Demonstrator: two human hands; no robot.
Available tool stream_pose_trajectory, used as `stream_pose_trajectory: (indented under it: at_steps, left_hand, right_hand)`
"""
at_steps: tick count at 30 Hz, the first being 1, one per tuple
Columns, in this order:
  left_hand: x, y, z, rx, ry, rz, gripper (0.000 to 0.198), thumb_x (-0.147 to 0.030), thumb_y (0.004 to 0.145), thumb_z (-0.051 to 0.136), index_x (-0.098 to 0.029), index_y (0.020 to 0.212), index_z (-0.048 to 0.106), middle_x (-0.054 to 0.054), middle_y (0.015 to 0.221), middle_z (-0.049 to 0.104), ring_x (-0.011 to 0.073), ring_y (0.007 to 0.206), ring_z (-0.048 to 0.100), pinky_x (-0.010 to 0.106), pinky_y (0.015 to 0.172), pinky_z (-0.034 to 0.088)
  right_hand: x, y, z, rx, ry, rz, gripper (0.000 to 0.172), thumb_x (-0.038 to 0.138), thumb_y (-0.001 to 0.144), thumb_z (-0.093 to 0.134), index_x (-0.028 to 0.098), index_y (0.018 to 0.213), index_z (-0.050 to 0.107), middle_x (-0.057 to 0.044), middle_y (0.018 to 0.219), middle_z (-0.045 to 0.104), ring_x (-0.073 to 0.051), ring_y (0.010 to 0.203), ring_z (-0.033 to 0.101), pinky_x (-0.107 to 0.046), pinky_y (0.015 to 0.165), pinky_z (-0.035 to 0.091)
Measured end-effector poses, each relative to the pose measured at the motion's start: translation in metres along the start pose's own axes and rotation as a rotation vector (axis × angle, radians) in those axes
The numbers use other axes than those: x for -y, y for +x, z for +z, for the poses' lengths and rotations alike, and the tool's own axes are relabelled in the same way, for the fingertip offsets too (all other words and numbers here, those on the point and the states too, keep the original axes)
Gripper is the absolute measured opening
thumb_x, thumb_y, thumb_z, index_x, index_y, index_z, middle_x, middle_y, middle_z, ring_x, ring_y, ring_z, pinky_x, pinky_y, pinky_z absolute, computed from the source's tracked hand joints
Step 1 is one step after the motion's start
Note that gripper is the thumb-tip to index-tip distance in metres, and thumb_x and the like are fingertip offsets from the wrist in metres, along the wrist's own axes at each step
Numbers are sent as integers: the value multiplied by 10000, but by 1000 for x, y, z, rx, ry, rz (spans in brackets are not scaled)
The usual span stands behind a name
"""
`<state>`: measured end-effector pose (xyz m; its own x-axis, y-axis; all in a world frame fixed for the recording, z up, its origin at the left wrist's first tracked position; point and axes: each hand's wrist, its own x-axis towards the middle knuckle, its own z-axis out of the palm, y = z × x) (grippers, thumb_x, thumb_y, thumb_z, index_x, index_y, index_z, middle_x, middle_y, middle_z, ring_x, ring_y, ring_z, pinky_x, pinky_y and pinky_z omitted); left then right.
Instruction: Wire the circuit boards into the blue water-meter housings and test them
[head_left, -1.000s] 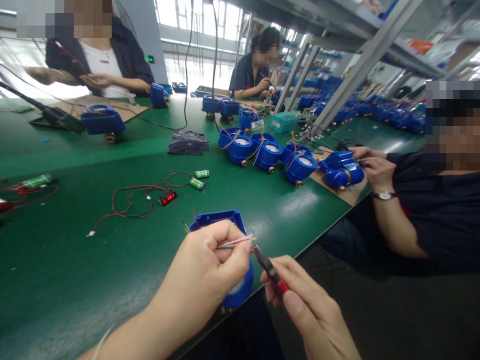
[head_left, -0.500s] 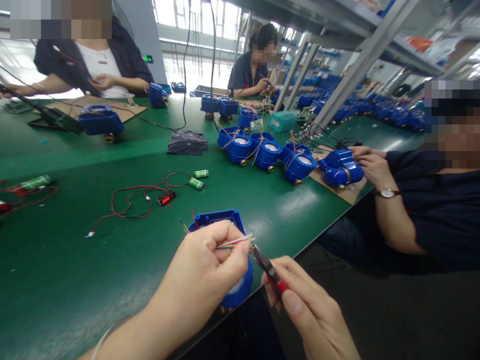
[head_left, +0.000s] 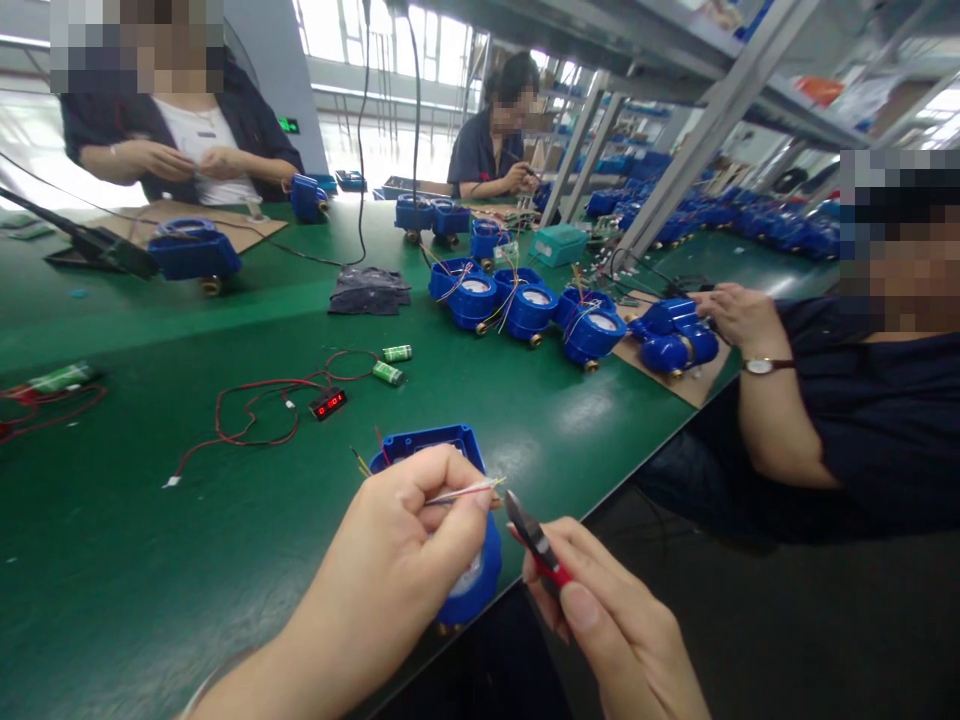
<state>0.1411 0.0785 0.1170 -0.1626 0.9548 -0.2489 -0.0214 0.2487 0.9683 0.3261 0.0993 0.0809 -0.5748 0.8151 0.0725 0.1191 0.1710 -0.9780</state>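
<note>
My left hand [head_left: 420, 540] pinches a small bundle of thin coloured wires [head_left: 465, 490], their ends poking out past the thumb and forefinger. Behind and below that hand is a blue water meter [head_left: 480, 560] at the table's front edge, partly covered by my fingers; its box-shaped part is open at the top, and more wires stick up on its left. In my right hand [head_left: 607, 600] is a pair of red-handled cutting pliers [head_left: 536, 540]. The dark jaws point up, just right of the wire ends and apart from them.
Several blue meters [head_left: 529, 305] with loose wires stand in a row further back. A lit digital display [head_left: 328, 403] with red leads and green batteries [head_left: 388, 373] lies to the left, near a dark cloth [head_left: 369, 290]. Co-workers sit across the table and at right, beside a metal post [head_left: 697, 140].
The plier jaws have come slightly away from the wire ends. The display's digits have changed. A co-worker at the far left has brought both hands together.
</note>
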Motion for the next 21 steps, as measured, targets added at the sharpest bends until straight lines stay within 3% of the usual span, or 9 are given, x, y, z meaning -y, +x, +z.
stream_pose_trajectory:
  at_steps: [11,21]
  left_hand:
    - [0,-2,0,47,-81,-37,273,-434,865,568,-191,759,635,-13,635,625,96,535,518,181,481,394]
    - [-1,-1,0,31,-41,-32,273,-428,847,576,-186,743,643,-22,614,575,89,518,467,186,467,361]
  right_hand:
    - [-1,1,-2,-6,0,-44,333,352,1022,415,312,1267,637,-44,997,569,-167,879,578,-260,800,509]
    - [-2,3,-5,15,-26,-31,336,343,1017,424,324,1281,632,-44,989,563,-166,867,576,-278,799,512]
